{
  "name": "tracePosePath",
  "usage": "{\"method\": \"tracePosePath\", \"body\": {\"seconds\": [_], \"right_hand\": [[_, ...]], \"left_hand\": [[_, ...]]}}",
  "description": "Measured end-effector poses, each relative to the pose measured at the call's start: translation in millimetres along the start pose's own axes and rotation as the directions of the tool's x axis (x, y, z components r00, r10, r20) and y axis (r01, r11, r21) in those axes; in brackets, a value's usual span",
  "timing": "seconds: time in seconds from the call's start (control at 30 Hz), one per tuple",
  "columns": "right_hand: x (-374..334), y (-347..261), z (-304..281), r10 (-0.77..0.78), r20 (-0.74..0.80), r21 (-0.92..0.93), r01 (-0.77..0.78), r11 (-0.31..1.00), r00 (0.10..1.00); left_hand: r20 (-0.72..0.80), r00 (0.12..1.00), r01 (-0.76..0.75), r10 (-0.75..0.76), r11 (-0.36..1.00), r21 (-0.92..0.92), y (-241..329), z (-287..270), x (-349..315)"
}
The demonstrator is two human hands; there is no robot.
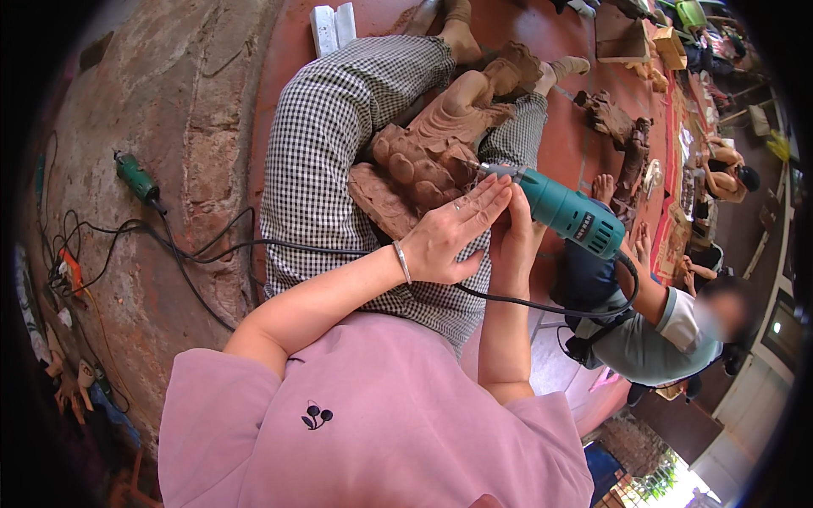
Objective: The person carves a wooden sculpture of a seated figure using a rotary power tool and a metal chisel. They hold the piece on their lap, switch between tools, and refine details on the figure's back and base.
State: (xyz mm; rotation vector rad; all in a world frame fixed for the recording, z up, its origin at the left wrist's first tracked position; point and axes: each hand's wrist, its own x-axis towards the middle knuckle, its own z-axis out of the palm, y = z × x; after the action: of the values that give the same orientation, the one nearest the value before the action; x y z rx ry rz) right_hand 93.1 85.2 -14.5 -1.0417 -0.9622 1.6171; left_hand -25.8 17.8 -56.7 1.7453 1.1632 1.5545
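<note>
A reddish-brown carved wooden figure (453,118) lies between my legs, its wide base nearest me. The metal nose of a teal die grinder (580,216) meets the carving near its base, with a thin bit at the tip. My left hand (449,241), with a bracelet and a ring, reaches across; its straight fingers press together on the grinder's front end, thumb apart. Upright beside it, my right hand (514,233) grips the same front end from below, partly hidden by the left fingers. The grinder's body points away to the right, and its black cord (542,302) loops under my wrists.
Another green power tool (135,179) lies on the concrete at left among tangled black cords (76,233). Pale blocks (332,30) stand at the top. More dark carvings (631,140) are on the red tiles (555,38). Another person (648,334) sits close at right.
</note>
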Motion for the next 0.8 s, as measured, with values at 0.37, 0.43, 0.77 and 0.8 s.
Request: {"method": "tracePosePath", "body": {"seconds": [0.37,0.43,0.77,0.8], "right_hand": [[1,3,2,-0.003,0.011,0.014,0.003,1.000,1.000],[3,3,1,0.015,0.010,-0.037,-0.014,0.999,1.000],[-1,15,3,-0.447,0.121,-0.508,0.442,0.739,0.886],[0,15,4,-0.483,0.147,-0.527,0.482,0.700,0.863]], "left_hand": [[-0.055,0.998,-0.021,0.021,1.000,0.000,1,1,-4],[-0.058,0.998,0.002,-0.003,1.000,-0.010,3,-1,-3],[-0.187,0.982,0.024,-0.031,0.999,-0.039,9,-9,-1],[-0.214,0.974,0.062,-0.070,0.997,-0.044,14,-12,-1]]}}
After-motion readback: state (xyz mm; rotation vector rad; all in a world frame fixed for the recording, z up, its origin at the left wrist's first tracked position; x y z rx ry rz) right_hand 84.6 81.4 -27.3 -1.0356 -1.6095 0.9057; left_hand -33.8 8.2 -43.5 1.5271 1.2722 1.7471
